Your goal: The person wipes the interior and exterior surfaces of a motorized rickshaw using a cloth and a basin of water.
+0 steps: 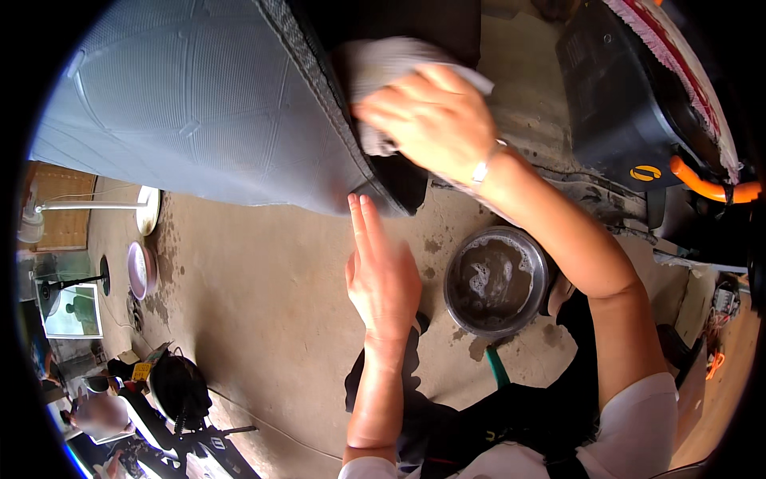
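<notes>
My right hand (435,116) presses a grey cloth (383,68) against the black underside edge of a large grey ribbed panel (191,104), likely a vehicle body part. A thin bracelet shows on that wrist. My left hand (381,275) is held flat with fingers together, its fingertips touching the lower black edge of the same panel. Just right of the left hand, a round dark bowl (496,281) of dirty soapy water stands on the concrete floor.
A black scooter body (630,104) with an orange bar (710,185) stands at the right. On the left lie a pink basin (142,270), a white lamp arm and a black helmet (182,387). Another person sits at the lower left. A green hose (499,367) lies below the bowl.
</notes>
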The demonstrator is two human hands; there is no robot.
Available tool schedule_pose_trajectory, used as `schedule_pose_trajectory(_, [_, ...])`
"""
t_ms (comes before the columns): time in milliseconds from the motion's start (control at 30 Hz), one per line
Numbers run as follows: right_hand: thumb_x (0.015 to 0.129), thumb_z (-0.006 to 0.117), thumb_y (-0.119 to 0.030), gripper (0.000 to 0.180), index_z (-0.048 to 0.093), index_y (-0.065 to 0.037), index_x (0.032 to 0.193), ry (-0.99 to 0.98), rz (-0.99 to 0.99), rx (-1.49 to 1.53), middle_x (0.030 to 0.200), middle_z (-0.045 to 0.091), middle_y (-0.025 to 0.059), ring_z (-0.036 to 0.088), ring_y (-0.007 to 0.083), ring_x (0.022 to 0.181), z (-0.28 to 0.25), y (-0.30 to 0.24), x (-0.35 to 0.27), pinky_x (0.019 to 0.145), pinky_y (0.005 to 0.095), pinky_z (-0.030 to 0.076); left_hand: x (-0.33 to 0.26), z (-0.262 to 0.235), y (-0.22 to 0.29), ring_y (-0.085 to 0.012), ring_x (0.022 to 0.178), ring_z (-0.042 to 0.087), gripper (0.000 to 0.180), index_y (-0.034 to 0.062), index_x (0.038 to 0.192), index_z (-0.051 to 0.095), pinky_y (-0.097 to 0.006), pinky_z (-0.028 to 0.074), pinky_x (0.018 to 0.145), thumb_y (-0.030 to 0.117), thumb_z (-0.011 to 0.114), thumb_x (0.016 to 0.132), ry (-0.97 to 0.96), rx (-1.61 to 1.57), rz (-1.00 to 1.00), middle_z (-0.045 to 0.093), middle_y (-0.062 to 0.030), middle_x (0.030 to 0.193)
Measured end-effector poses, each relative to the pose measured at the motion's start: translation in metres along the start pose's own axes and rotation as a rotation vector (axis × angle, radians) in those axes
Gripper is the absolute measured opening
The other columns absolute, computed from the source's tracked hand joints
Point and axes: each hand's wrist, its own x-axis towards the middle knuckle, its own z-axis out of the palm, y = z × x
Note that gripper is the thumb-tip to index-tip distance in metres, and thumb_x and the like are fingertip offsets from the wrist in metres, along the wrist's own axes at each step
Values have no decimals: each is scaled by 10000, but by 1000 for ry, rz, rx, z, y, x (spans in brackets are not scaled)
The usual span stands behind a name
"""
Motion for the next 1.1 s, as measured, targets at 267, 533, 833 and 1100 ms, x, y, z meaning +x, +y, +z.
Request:
schedule_pose_trajectory(267, [838,497,-291,460,566,-115,1257,-266,-114,-393,1415,422,43,278,222,1353,5,-22,94,1109,405,235,-6,2,1,-294,988,624,749,1,1452,188,-344,520,791,107,582,824,8,17,12,255,-178,1497])
schedule_pose_trajectory(533, [835,486,-224,406,583,-162,1224,-61,206,-13,1065,617,8,562,193,1019,-18,-2,56,1013,403,334,0,0,7,-280,954,632,766,-7,1450,179,-339,520,781,112,597,820,6,-11,-18,226,-178,1508])
schedule_pose_trajectory(833, [853,498,-228,408,579,-67,1219,-275,231,351,1430,406,133,377,296,1322,13,109,75,1062,401,336,-8,-5,-9,-263,970,632,765,1,1451,186,-334,515,782,108,602,818,-45,-70,-21,251,-157,1504])
schedule_pose_trajectory(1100, [946,346,-292,435,498,-163,1333,-756,593,-131,1421,426,86,338,270,1340,67,186,95,1091,433,273,-7,-8,-16,-268,968,642,758,-6,1450,174,-344,520,780,116,592,830,-33,-128,6,235,-165,1508])
